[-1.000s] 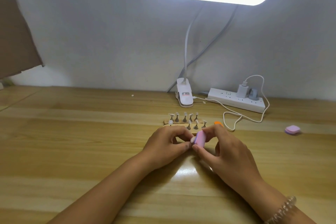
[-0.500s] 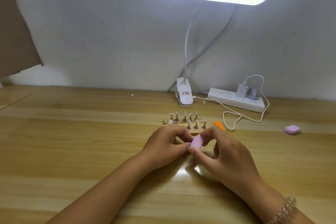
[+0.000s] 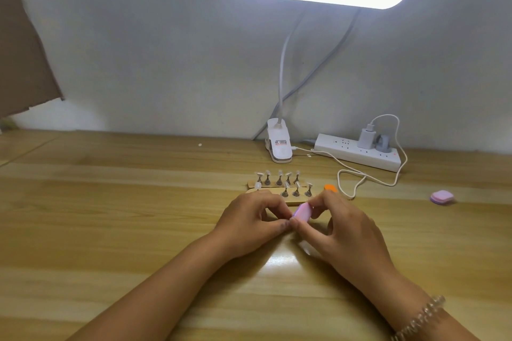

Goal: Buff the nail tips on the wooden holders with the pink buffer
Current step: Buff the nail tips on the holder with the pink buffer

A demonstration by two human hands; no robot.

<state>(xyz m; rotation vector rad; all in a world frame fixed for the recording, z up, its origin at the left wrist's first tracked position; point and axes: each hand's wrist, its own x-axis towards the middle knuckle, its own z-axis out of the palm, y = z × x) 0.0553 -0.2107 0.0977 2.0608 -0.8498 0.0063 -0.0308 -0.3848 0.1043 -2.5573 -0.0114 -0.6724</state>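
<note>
Your right hand [image 3: 346,230] pinches the pink buffer [image 3: 302,212]; your left hand [image 3: 249,223] pinches what seems a nail tip [image 3: 291,219], mostly hidden. Stroke short and light, wrists braced.

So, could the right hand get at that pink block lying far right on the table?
Probably yes: only bare table lies between the right hand and the pink block, though that hand is busy pinching the pink buffer.

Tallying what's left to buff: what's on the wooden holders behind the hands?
Metal stands with pale nail tips: five on the back holder, four showing on the front holder. The left hand covers part of it; anything there is hidden.
</note>
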